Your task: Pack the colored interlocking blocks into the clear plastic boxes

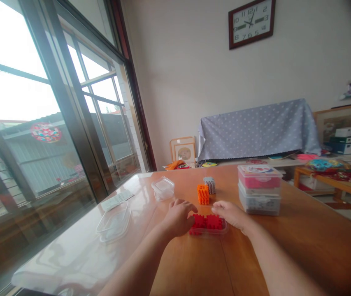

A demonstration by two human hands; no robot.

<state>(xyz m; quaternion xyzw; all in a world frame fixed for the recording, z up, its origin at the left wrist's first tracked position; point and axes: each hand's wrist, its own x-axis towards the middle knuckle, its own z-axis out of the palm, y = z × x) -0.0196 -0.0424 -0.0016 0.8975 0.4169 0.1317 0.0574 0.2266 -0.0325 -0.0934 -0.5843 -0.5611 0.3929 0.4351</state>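
Red notched blocks: sit side by side in a clear plastic container, near the middle of the tabletop and between the two hands.
Left hand: reaches to the container's left end, half-curled, with a modest gap between forefinger and thumb; close against the red blocks, though impossible to confirm as touching.
Right hand: extends over the container's back right corner, with fingertips pointing left and drawn close to the thumb — cannot tell whether holding anything.
Orange block cube: stands just beyond the container, built from interlocking notched pieces.
Gray block cube: stands behind the orange one and slightly to the right, partly hidden by it.
Pink-filled box: sits lidded on top of a gray-filled box, to the right of the cubes and beyond the right wrist.
Small clear container: rests beyond the left hand, toward the window side.
Shallow clear plastic piece: lies farther left — too transparent to tell lid from tray.
Printed leaflet: lies flat near the tabletop's left edge, beside the shallow piece.
Window: fills the left side, casting pale reflections across the wood.
Wall clock: hangs high on the white wall, framed in dark brown.
Polka-dot cloth: drapes over a long shape against the wall.
Framed picture: leans at the wall's foot, left of the cloth.
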